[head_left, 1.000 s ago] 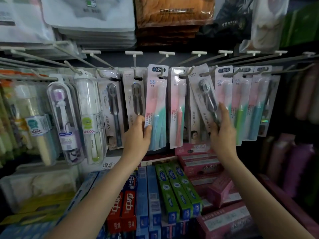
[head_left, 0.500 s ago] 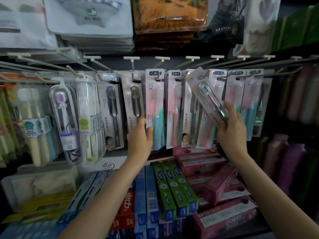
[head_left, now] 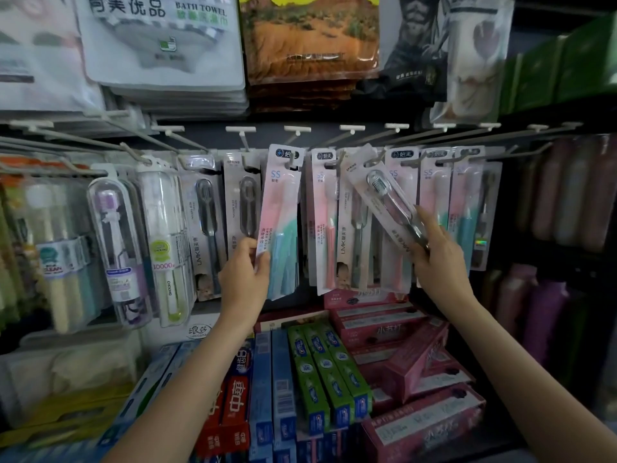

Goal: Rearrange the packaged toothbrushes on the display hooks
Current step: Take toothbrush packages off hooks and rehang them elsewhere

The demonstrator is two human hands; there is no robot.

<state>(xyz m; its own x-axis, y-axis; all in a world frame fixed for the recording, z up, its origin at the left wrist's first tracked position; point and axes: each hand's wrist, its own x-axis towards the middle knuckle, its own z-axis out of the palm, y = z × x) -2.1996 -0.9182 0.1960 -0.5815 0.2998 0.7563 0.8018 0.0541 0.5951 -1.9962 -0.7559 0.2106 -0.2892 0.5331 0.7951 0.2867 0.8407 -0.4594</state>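
From the head view, the left hand [head_left: 245,274] has its grip pinched on the lower edge of a pink-and-teal toothbrush pack [head_left: 279,222], which hangs from a display hook [head_left: 293,135] straight above that grip. The right hand [head_left: 437,259] has its grip curled round the bottom of a clear grey toothbrush pack [head_left: 384,192], which tilts up and to the left of it, its top just beside the hooks; toothpaste boxes [head_left: 320,372] lie below both grips.

I can read "BATH TOWEL" on the white towel pack [head_left: 160,38] up top, "SS" on the pink-teal toothbrush pack [head_left: 279,208], "10000" on the clear tube [head_left: 166,242], "LMK" on the grey pack [head_left: 345,242].
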